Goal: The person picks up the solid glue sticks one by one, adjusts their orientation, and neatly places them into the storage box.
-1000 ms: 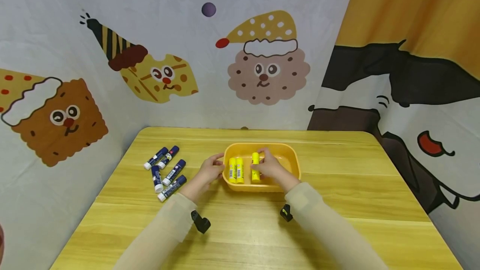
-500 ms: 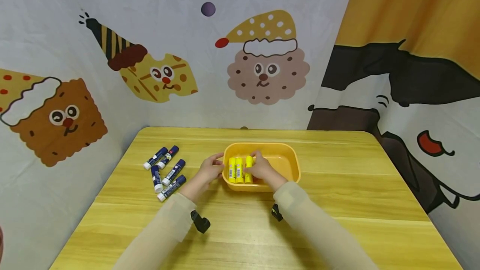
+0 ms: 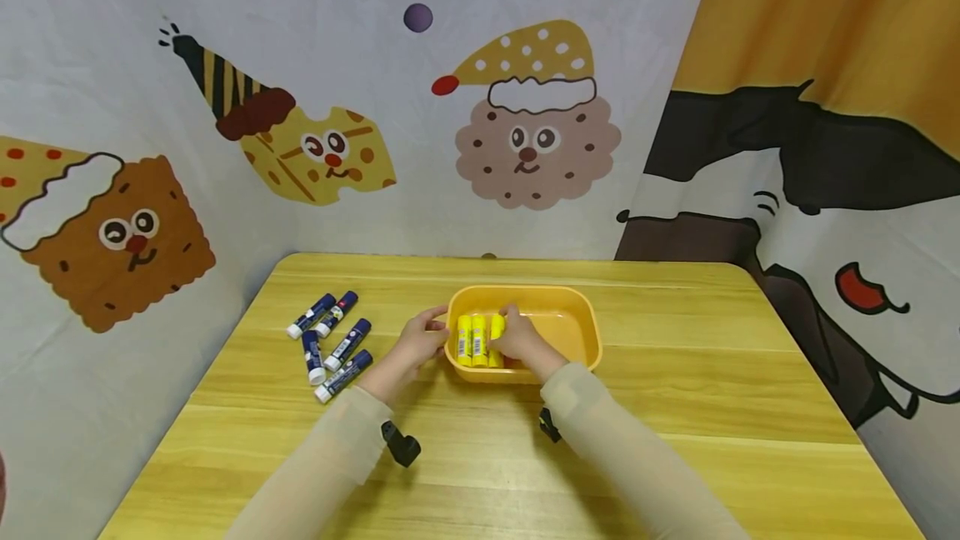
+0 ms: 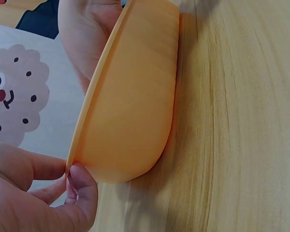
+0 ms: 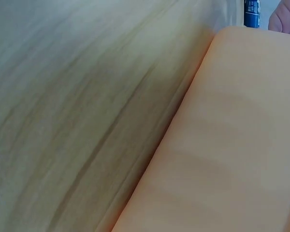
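Observation:
In the head view, an orange-yellow plastic basket [image 3: 566,330] sits on the table, with two yellow glue sticks [image 3: 464,342] side by side at its left end. My right hand [image 3: 522,340] reaches inside and grips a third yellow glue stick [image 3: 496,357], upright in line beside that pair. My left hand [image 3: 418,338] holds the basket's left end. The left wrist view shows this left hand [image 4: 48,193] pinching the basket rim [image 4: 84,113] between thumb and fingers. From the right wrist, only the basket's outer wall [image 5: 232,135] shows; the right fingers are out of that view.
Several navy-and-white glue sticks [image 3: 348,344] lie loosely on the wooden table [image 3: 675,407] left of the basket. A patterned cloth [image 3: 345,223] hangs behind the table's back edge.
My right hand has moved left inside the basket, bringing the third yellow glue stick over to the other two. My left hand keeps its place on the rim.

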Tool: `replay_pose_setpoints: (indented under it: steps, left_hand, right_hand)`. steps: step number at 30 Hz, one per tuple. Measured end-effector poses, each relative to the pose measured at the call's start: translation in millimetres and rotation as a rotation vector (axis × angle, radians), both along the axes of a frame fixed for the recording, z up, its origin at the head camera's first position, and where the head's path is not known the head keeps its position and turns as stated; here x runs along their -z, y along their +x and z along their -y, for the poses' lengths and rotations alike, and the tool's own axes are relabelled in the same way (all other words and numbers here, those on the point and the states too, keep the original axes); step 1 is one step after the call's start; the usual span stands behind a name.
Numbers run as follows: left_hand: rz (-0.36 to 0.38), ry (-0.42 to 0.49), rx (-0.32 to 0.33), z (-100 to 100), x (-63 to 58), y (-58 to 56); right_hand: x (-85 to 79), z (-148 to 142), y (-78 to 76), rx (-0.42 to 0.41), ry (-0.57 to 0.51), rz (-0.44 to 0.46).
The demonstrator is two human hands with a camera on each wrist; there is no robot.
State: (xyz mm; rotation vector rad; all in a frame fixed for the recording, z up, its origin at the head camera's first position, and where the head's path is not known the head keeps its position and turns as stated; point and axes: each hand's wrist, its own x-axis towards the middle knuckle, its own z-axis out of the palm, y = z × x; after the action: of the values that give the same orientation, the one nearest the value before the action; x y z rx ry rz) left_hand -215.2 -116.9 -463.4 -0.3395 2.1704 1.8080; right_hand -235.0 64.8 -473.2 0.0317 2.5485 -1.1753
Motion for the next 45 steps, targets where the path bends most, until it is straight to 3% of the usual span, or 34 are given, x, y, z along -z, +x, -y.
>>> replay_pose_setpoints:
  steps: [13, 29, 40, 45]
  left_hand:
    - [0.004, 0.003, -0.009, -1, 1.5, -0.3]
    - [-0.005, 0.007, -0.007, 0, 1.7, 1.0]
    - [-0.007, 0.010, -0.021, 1, 2.2, 0.3]
    - [-0.081, -0.046, -0.014, 7, 0.8, 0.9]
  right_hand:
    - [-0.1, 1, 2.0, -0.012, 0.027, 0.000]
    - [-13.5, -7, 8.1, -0.060, -0.042, -0.031]
    - [-35.6, -47, 6.8, -0.107, 0.003, -0.274]
    - [-44.2, -73, 11.3, -0.109, 0.084, -0.427]
